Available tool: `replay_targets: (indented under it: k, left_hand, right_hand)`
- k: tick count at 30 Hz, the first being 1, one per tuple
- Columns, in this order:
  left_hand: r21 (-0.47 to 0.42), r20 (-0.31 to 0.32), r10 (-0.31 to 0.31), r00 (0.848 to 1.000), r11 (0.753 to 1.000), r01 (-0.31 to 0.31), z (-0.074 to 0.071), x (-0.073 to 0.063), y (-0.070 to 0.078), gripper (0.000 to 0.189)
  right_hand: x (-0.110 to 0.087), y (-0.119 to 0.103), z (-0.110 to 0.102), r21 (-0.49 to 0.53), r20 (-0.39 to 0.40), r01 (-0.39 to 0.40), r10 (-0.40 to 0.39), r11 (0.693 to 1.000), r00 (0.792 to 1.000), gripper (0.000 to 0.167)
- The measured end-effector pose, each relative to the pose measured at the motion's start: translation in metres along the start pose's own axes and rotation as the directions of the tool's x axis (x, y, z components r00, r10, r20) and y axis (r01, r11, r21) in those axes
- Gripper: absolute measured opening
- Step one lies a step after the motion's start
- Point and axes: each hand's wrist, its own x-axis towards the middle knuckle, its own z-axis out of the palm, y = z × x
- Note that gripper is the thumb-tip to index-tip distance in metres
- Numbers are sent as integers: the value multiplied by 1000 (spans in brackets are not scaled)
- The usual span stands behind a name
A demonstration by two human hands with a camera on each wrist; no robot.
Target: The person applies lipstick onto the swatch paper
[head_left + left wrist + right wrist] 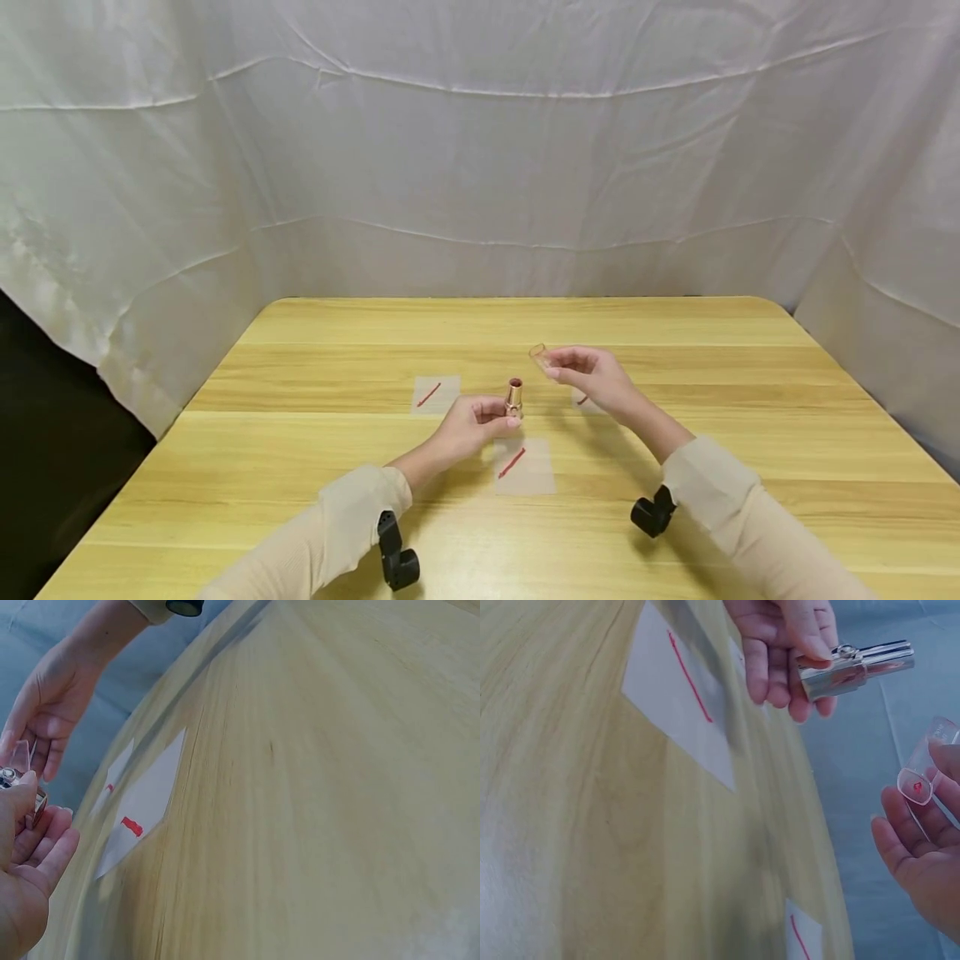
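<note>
Between thumb and fingers, my left hand [468,425] holds a shiny gold lipstick tube [514,395] upright over the middle of the table. In the right wrist view the tube [859,667] shows a wider base and a narrower metal sleeve; no lipstick bullet can be made out. My right hand [596,377] pinches a clear lipstick cap [537,355] a little farther back and to the right. The cap [922,765] is apart from the tube, and a small red mark shows at its end. In the left wrist view, the left thumb partly covers the tube.
On the wooden table [337,500] lie three pale paper squares with red strokes: one in front [536,475], one at left [446,398], and one at right [592,404] partly behind the right hand. A whitish curtain [480,167] hangs behind the table.
</note>
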Motion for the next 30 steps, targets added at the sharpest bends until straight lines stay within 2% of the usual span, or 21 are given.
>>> replay_targets:
  k: [10,16,23,30]
  left_hand:
    - [-2,-13,2,1000,1000,-2,3,6,-2,22]
    - [-12,-22,-8,1000,1000,8,3,7,-2,22]
    - [-12,-22,-2,1000,1000,2,2,6,-2,22]
    - [-14,-22,-8,1000,1000,8,3,6,-1,22]
  right_hand:
    - [-1,-6,-8,-4,27,3,-3,1000,1000,36]
    - [-1,-10,-12,-34,33,33,-32,999,999,37]
    - [-2,-19,-15,-31,27,97,-96,995,995,29]
    - [-1,-28,-16,-78,27,98,-97,992,995,28]
